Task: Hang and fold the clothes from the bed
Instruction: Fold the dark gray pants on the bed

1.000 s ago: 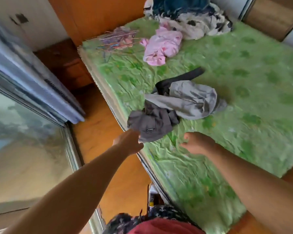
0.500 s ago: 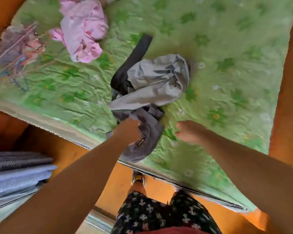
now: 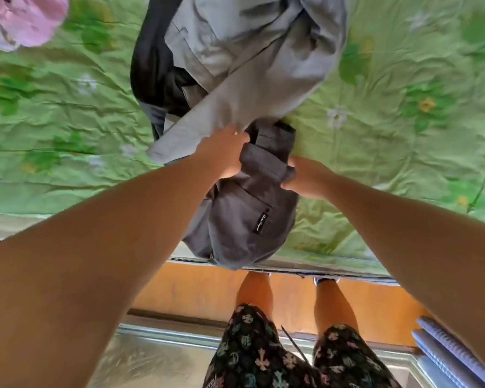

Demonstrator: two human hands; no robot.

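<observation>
Nearest are black shorts (image 3: pixel 252 357) printed with pale crosses, above bare legs on an orange floor (image 3: pixel 193 295). Blue-grey ribbed folds (image 3: pixel 457 357) lie at the lower right.

A dark grey garment (image 3: pixel 235 219) hangs over the edge of the bed (image 3: pixel 333 268). Near a pocket seam it carries a small black label (image 3: pixel 261 221) with white script, too small to read.

Both hands grasp the rolled upper edge of this garment. The left hand (image 3: pixel 223 155) is curled onto its left end, with the fingers tucked into the cloth. The right hand (image 3: pixel 305 177) clenches the right end, with the thumb over the fold. The two hands are near each other with the roll between them.

Just beyond, a light grey garment (image 3: pixel 249 51) lies crumpled on the green flowered sheet (image 3: pixel 403 135), one long flap reaching down to touch the left hand. A black piece (image 3: pixel 151 65) lies under its left side. A pink garment (image 3: pixel 23 21) sits farthest off, at the upper left, well apart.
</observation>
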